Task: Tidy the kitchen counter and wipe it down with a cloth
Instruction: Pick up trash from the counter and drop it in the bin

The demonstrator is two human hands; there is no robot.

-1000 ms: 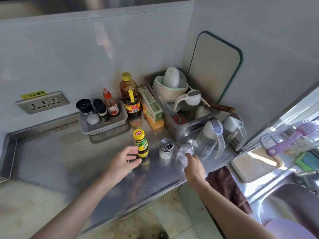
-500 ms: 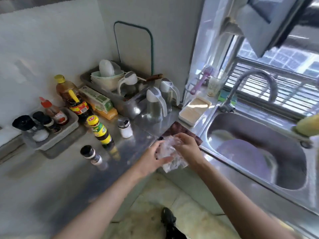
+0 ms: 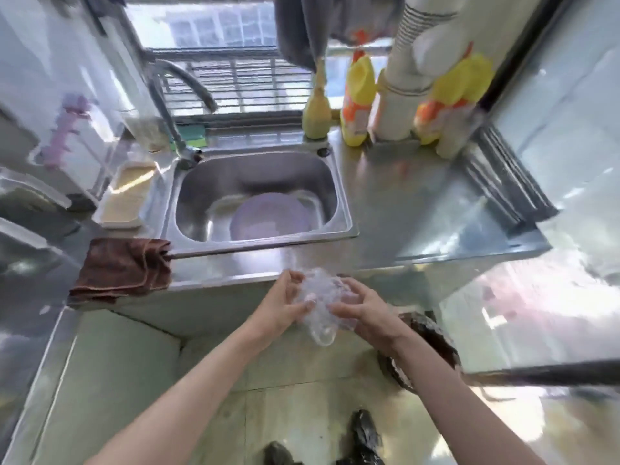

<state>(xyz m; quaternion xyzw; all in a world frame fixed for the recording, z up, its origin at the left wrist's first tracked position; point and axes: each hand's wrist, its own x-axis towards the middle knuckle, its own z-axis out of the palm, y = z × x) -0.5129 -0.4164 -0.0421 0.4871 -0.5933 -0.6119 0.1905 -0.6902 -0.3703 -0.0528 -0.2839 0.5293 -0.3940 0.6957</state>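
Two bare hands meet in front of a steel tabletop point(image 3: 419, 209), just below its front edge, crumpling a clear plastic bag point(image 3: 320, 303) between them; the left hand point(image 3: 285, 305) curls its fingers and thumb round the bag's left side, and the right hand point(image 3: 364, 308) curls round its right side, so both grip it at once. Above the hands, set into the tabletop, lies a steel sink point(image 3: 188, 196) with a pale purple basin point(image 3: 268, 218) resting in its bottom; a curved tap point(image 3: 177, 95) rises at the sink's back left corner. A brown cloth point(image 3: 124, 270) hangs folded over the tabletop's front edge, left of the sink and well apart from the hands; just behind it sits a shallow white tray point(image 3: 125, 196). Along the back, by the window, stand a yellow bottle point(image 3: 359, 99), a second yellow bottle point(image 3: 449, 95) further right, and a white pipe point(image 3: 402, 95) between them. Below the right forearm, on the floor, sits a dark bin point(image 3: 432, 340), partly hidden; the picture is blurred at its edges.
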